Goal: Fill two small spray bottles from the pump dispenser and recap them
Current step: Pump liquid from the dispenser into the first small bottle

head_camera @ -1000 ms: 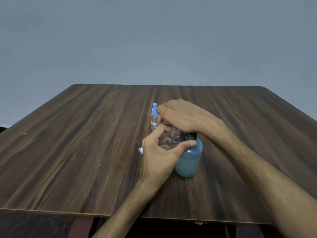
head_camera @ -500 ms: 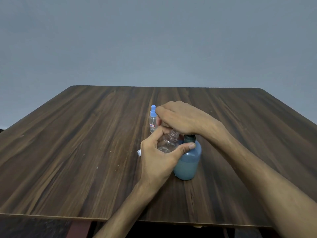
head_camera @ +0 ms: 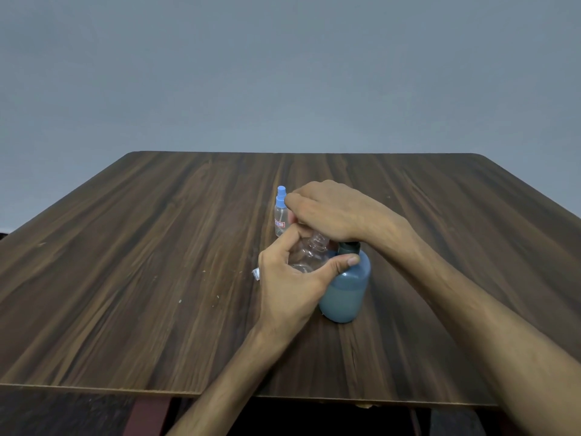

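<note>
My left hand [head_camera: 287,286] grips a clear uncapped spray bottle [head_camera: 309,253], tilted with its threaded neck up under the pump. Beside it to the right stands the blue pump dispenser [head_camera: 345,291], half full of pale liquid. My right hand [head_camera: 333,215] lies palm down over the dispenser's dark pump head, which is mostly hidden. A second small spray bottle [head_camera: 279,215] with a blue cap stands upright just behind the hands. A small white piece [head_camera: 256,274], maybe a cap, peeks out left of my left hand.
Everything sits near the middle of a dark wooden table [head_camera: 141,262] against a plain grey wall. The table's front edge runs close to my forearms.
Both hands and the bottles hold almost the same pose. Only the camera view has shifted slightly.
</note>
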